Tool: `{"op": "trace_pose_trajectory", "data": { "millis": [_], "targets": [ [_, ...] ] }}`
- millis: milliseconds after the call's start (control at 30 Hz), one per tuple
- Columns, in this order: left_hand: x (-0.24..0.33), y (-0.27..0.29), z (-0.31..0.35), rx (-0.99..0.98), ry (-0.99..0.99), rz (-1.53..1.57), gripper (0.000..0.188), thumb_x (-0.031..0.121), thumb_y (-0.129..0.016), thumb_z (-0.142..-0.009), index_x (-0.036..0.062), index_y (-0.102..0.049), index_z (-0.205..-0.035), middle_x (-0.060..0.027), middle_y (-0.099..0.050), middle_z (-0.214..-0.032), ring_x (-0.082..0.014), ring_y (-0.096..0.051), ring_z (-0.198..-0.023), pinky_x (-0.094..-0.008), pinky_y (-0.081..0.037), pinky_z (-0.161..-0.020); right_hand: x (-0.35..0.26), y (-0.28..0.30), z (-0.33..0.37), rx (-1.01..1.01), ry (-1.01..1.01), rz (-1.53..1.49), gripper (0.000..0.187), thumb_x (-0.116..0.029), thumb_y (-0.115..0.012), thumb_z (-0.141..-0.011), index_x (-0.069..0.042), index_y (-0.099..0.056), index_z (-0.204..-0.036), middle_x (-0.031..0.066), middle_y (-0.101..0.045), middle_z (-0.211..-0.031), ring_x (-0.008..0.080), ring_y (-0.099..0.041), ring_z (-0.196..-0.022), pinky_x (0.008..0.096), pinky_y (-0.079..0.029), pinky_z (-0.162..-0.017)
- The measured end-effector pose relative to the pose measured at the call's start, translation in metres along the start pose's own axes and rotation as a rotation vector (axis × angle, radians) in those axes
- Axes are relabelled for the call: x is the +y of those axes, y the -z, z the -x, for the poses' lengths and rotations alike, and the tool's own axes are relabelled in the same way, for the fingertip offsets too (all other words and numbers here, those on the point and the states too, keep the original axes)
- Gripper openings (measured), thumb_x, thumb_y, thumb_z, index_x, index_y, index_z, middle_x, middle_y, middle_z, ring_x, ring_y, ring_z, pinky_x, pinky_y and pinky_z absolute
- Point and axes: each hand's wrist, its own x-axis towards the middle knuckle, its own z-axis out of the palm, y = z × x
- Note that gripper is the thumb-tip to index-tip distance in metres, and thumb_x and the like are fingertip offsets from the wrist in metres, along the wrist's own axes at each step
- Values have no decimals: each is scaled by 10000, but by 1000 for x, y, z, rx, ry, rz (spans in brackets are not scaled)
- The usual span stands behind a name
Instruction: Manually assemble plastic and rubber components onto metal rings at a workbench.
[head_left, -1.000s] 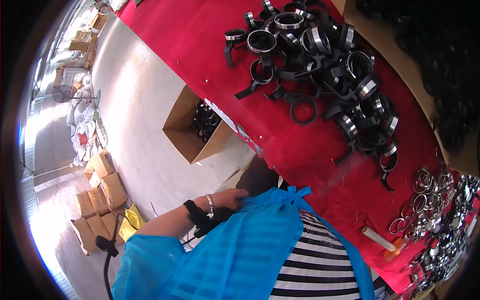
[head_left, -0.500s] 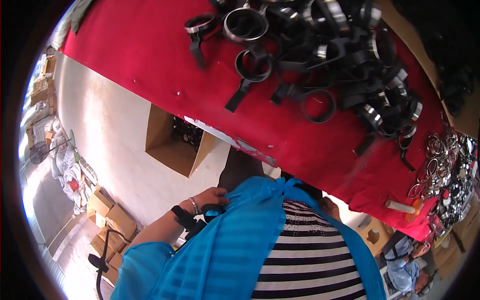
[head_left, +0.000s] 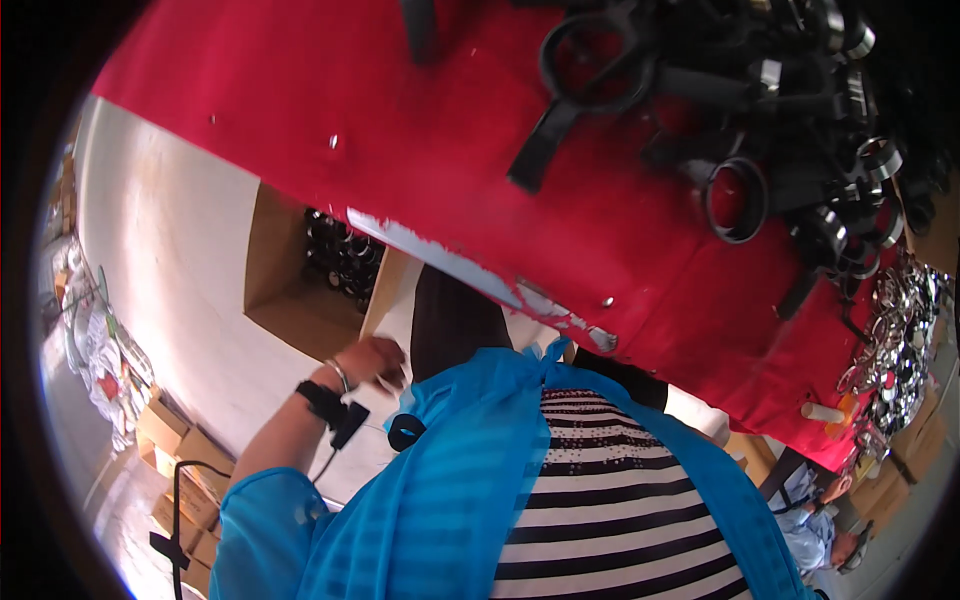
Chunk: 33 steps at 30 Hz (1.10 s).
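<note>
My left hand (head_left: 370,362) is off the blue scarf (head_left: 440,470), beside the open cardboard box (head_left: 295,325) below the table edge. Its fingers are slightly blurred, loosely bent and apart, with nothing seen in them. A bracelet and a black strap with a small device (head_left: 335,415) circle that wrist. Of my right hand, only a sliver of skin (head_left: 713,425) appears under the table's edge; its fingers are hidden. On the red-covered table (head_left: 420,160) lies a heap of black rings with flat handles; one ring piece (head_left: 548,145) lies nearest the front edge.
Dark, shiny pieces (head_left: 345,255) fill part of the cardboard box. Metal rings (head_left: 885,325) pile up at the table's right end, near a pale-handled tool (head_left: 822,412). Another person (head_left: 810,530) sits at lower right. Cartons (head_left: 180,440) stand at lower left.
My left hand has let go of the blue scarf and moved left and up toward the cardboard box. The view has shifted, bringing the table closer.
</note>
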Motion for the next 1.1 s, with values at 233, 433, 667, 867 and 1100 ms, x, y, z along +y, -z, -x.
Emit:
{"op": "trace_pose_trajectory", "data": {
  "millis": [233,433,667,867,1100],
  "targets": [
    [-127,15,-150,473,-262,-41,153,161,-580,-856,37,-543,-939,-81,-608,-824,-213,-654,-789,-376,-582,-597,32,-39,-28,-28,115,119,126,-123,-575,-832,-46,-615,-923,181,-651,-893,298,-618,-914,372,-474,-769],
    [-225,-25,-236,188,-580,-176,333,288,-563,-859,81,-610,-1115,-200,-616,-1117,-336,-581,-1046,-367,-468,-858,87,-80,-14,165,158,53,168,-117,-597,-838,-22,-597,-976,188,-634,-811,293,-643,-790,324,-489,-686],
    [-174,-44,-228,48,-641,-183,350,283,-519,-877,61,-597,-1137,-222,-591,-1155,-346,-553,-1104,-380,-454,-889,37,-48,30,699,461,74,78,-34,-588,-837,-2,-607,-906,97,-620,-824,171,-599,-749,270,-472,-680],
    [-173,-31,-235,91,-484,-229,356,290,-518,-879,56,-594,-1138,-218,-588,-1163,-341,-552,-1106,-379,-452,-891,-24,25,19,1283,672,319,214,-54,-468,-915,36,-552,-1090,156,-552,-1133,242,-526,-1066,325,-411,-915],
    [-135,-39,-215,123,-294,-308,364,297,-516,-882,50,-589,-1139,-214,-585,-1173,-336,-552,-1109,-379,-450,-894,-34,31,-4,1215,490,482,322,-122,-444,-921,41,-472,-1197,210,-443,-1280,357,-435,-1184,418,-355,-1002]
  ]
}}
